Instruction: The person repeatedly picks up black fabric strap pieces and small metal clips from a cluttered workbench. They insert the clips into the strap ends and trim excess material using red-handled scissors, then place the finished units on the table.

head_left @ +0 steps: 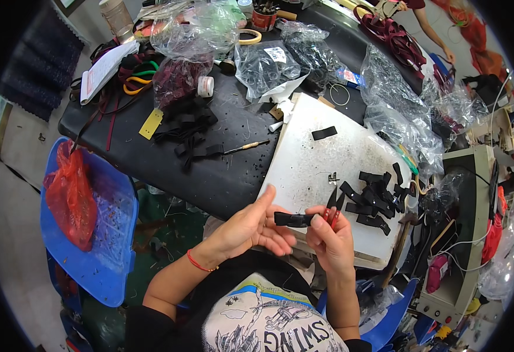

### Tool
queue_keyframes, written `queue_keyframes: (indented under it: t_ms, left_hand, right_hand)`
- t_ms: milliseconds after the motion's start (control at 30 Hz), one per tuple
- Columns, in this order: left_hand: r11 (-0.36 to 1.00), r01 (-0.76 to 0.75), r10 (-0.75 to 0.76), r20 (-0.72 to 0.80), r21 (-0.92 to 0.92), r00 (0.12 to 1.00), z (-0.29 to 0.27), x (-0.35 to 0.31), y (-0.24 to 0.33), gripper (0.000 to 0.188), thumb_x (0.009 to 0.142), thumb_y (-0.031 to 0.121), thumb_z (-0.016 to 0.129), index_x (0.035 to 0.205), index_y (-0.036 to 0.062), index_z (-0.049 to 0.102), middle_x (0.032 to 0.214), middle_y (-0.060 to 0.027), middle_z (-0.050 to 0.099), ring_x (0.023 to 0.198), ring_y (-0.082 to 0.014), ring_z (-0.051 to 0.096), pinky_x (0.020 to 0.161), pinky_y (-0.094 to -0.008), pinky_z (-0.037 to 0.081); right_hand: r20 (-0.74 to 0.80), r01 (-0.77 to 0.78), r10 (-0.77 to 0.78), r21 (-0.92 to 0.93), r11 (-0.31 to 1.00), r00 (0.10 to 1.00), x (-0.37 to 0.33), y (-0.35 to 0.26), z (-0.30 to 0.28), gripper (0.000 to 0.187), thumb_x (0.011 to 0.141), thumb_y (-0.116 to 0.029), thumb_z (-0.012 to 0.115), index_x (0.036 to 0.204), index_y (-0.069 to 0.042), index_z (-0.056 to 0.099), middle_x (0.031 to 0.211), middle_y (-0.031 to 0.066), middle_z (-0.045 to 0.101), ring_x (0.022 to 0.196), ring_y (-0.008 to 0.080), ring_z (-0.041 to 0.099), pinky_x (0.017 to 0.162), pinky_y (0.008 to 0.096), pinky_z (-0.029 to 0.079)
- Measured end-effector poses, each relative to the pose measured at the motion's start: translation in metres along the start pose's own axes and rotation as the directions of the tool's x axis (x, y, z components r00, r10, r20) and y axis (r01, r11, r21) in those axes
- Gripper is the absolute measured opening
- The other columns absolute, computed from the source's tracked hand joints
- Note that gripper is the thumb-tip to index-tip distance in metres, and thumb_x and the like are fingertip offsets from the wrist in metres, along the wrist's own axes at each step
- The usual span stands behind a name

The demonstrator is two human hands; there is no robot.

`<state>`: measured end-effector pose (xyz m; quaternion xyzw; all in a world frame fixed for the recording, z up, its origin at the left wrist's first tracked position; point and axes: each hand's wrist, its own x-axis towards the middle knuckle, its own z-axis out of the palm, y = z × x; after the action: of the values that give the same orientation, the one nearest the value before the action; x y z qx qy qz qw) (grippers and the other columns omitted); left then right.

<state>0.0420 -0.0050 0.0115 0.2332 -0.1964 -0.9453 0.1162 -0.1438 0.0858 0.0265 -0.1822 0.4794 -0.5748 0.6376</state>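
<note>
- Black fabric bow (293,219), 1: raised in front of the person, at the near edge of the white board, its right end pinched.
- Right hand (331,237), 1: closed, thumb and fingers gripping the bow, with 1 pair of red-handled scissors (331,215) tucked in the same grip, blades pointing away from the person.
- Left hand (251,229), 1: open, fingers spread, just beside the bow's left end; whether it touches, I cannot tell.
- White flat board (304,167), 1: carries 1 flat black fabric piece (324,133) lying apart near the far end, and a pile of black fabric bows (379,196) at the right, more than 5, overlapping too much for an exact count.
- Black-topped table (222,176), 1: holds a heap of black fabric pieces (189,123), number unclear, 1 yellow rectangular tag (151,123) and 1 slim wooden-handled tool (246,146).
- Blue plastic chair (116,240), left, 1: holds 1 red plastic bag (72,199).
</note>
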Motion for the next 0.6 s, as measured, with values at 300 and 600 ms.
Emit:
queue_keyframes:
  t_ms: [300,600]
  left_hand:
    - [0.907,-0.279,0.343,-0.169,0.315,0.924,0.006,0.003,-0.002,0.032,0.092,0.001,0.053,0.123,-0.0073,0.053,0.110,-0.0131,0.063,0.094,-0.0134,0.063,0.087,-0.0261,0.051]
    - [0.793,-0.310,0.462,-0.186,0.525,0.867,0.008,0.003,-0.009,0.034,0.088,-0.003,0.052,0.122,-0.0084,0.053,0.110,-0.0115,0.063,0.096,-0.0115,0.060,0.087,-0.0254,0.050]
  right_hand:
    - [0.328,0.367,-0.549,-0.929,-0.041,0.769,-0.008,-0.009,0.011,0.040,0.072,-0.018,0.077,0.107,-0.006,0.063,0.077,0.0067,0.057,0.063,0.0176,0.052,0.055,0.0296,0.042]
    - [0.549,0.402,-0.468,-0.833,-0.381,0.693,0.002,-0.010,0.017,0.021,0.074,-0.018,0.074,0.091,-0.009,0.065,0.074,0.0004,0.058,0.061,0.0180,0.050,0.052,0.0302,0.038]
